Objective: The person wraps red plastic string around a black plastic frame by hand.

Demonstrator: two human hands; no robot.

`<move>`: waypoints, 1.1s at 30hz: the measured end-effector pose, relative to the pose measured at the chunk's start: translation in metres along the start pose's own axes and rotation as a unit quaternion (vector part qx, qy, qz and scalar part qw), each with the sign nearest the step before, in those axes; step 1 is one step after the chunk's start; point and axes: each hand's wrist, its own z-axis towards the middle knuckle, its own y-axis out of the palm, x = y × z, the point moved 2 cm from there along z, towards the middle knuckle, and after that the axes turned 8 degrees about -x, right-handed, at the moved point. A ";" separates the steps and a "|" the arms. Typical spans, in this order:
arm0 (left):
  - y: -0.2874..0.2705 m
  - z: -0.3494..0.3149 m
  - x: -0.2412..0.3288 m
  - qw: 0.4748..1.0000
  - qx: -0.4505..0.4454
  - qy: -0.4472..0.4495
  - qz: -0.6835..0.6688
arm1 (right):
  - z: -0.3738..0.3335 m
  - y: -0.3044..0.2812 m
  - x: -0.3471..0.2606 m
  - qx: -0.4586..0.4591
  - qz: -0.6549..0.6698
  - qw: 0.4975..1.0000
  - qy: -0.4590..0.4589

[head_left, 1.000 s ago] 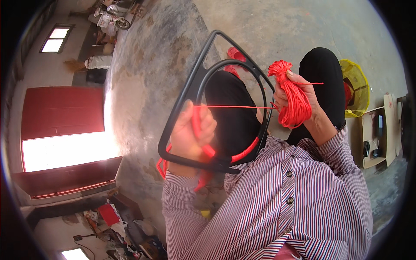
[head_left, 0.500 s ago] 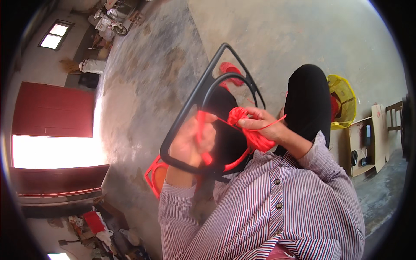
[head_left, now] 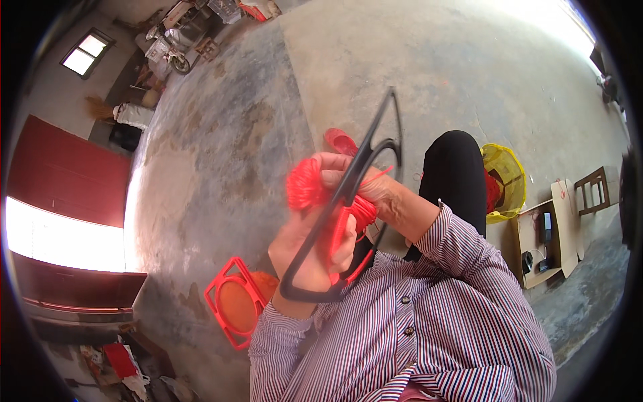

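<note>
A black frame with rounded corners and an inner ring is tilted nearly edge-on in front of me. Red cord is wound around part of the ring. My left hand is closed around the frame at that wound part, its fingers wrapped over the red. In my right hand I grip a bundle of red cord, which passes to the left behind the frame's bar. More red strands hang beneath the right hand, and a short loose end sticks out above it.
A red frame with an orange-brown round inside stands on the floor at left. On the right are a yellow basket holding red material, an open cardboard box and a small wooden stool. A red shoe shows beyond my hands.
The black frame has turned from face-on to nearly edge-on. My right hand has carried the cord bundle left, across to the frame's other side. The view has shifted too.
</note>
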 end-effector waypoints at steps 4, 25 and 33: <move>0.009 0.003 -0.003 0.993 -0.011 -0.060 -0.098 | 0.001 0.023 -0.017 -0.078 -0.159 0.983 0.041; -0.015 0.008 0.001 0.979 0.148 0.111 0.082 | -0.058 0.038 0.006 0.092 -0.462 0.871 -0.137; -0.055 0.002 0.017 0.991 0.002 0.117 -0.066 | -0.070 0.051 -0.036 -0.057 -0.133 0.946 -0.290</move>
